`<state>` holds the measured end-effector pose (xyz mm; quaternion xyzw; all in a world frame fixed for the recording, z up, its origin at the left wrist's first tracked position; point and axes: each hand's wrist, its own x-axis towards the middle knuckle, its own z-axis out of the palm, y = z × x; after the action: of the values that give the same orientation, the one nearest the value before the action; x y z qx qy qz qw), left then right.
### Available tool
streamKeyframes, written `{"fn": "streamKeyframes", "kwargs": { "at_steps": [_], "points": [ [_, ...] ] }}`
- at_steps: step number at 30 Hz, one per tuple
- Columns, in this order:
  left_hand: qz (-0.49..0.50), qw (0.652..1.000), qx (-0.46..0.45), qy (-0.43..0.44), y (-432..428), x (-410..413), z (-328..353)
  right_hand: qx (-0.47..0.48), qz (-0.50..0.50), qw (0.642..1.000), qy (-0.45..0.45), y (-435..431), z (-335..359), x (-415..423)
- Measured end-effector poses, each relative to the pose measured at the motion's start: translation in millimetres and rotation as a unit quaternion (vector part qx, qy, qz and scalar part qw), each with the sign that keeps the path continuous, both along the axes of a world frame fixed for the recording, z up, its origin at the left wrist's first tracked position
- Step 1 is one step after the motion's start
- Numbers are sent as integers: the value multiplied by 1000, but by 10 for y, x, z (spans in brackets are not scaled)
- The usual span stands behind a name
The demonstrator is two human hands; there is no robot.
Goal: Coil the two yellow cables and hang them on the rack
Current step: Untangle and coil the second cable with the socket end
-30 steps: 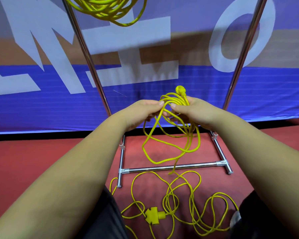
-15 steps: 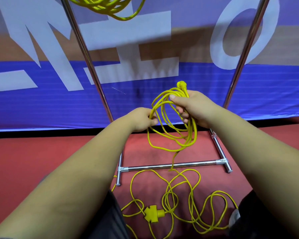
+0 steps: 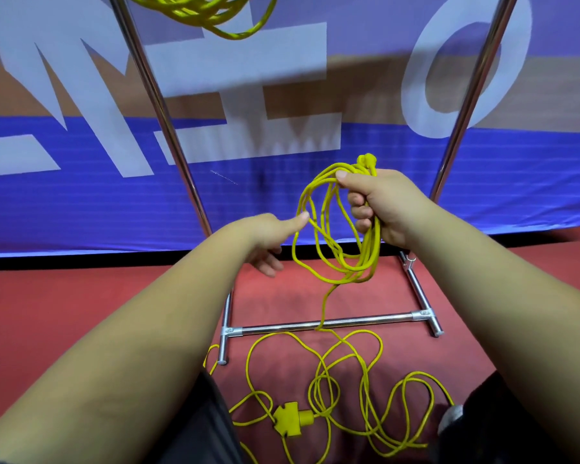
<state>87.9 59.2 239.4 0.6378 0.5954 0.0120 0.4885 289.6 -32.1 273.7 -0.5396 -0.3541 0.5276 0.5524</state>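
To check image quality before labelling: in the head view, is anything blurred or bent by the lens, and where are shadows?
Head view: left hand slightly motion-blurred; right hand and its cable loops sharp; rack poles lean apart upward, likely a wide-angle effect; faint shadow on red floor beneath the loops.

The hung coil (image 3: pixel 201 11) is cut off by the top edge, and the uprights of the rack (image 3: pixel 158 105) are lost there too. Strands of the second cable (image 3: pixel 318 236) are buried inside the gripping right hand (image 3: pixel 389 205), while the lower fingers (image 3: pixel 265 266) of the left hand (image 3: pixel 262 236) are smeared by blur. Its loops on the floor (image 3: pixel 81 313) are clipped at the bottom edge and partly covered by the forearms (image 3: pixel 148 329).
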Motion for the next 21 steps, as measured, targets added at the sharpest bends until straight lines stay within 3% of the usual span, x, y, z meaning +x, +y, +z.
{"fn": "streamKeyframes", "kwargs": {
  "at_steps": [2, 4, 6, 8, 10, 13, 17, 21],
  "points": [
    [-79, 984, 139, 74, -98, 106, 24, 5, -10, 1000, 14, 6, -15, 5],
    [-160, 941, 293, 47, -168, 222, 80, 4, -21, 999, 28, 26, -37, 3],
    [-247, 946, 199, -69, -244, 281, 131, -2, -35, 998, 52, 41, -54, 7],
    [-339, 930, 96, -100, -358, 285, 115, -4, -48, 996, 76, 51, -60, 10],
    [-375, 913, 142, -73, -424, 271, 47, -9, -62, 995, 81, 49, -47, 8],
    [-337, 916, 203, -73, -479, 282, -1, -15, -76, 992, 95, 33, -28, 12],
    [-325, 924, 183, -90, -537, 272, 27, -15, -83, 990, 111, 10, 1, 28],
    [-257, 928, 224, -153, -587, 298, 20, -2, -80, 990, 119, 5, 21, 1]
  ]
}}
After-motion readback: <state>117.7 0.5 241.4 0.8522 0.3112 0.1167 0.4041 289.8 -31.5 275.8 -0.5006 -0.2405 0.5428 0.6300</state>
